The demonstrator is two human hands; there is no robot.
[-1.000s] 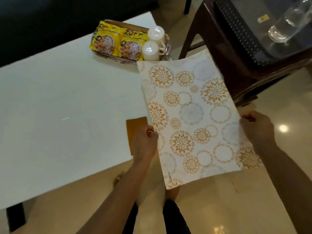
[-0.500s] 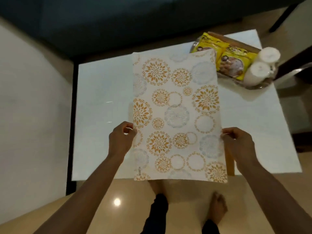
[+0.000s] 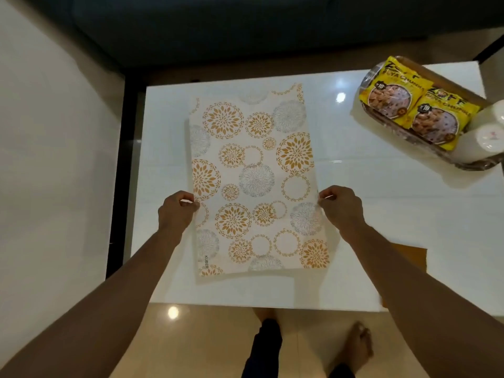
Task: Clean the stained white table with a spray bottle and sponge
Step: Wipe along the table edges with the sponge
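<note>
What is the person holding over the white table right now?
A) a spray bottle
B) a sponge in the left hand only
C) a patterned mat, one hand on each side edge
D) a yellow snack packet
C: the left hand and right hand each pinch a side edge of the mat.

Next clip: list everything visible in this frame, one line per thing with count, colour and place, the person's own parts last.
table: 1, white, glossy, centre.
placemat: 1, white with orange and grey floral circles, over the table's middle, held at both side edges.
tray: 1, brown, table's far right corner.
snack packets: 2, yellow, in the tray.
cups: 2, white, at the tray's right end.
orange sheet: 1, near right edge, partly hidden.
sofa: 1, dark, beyond the table.
left hand: pinches the mat's left edge.
right hand: pinches the right edge.
feet: 2, bare, on the beige floor.
</note>
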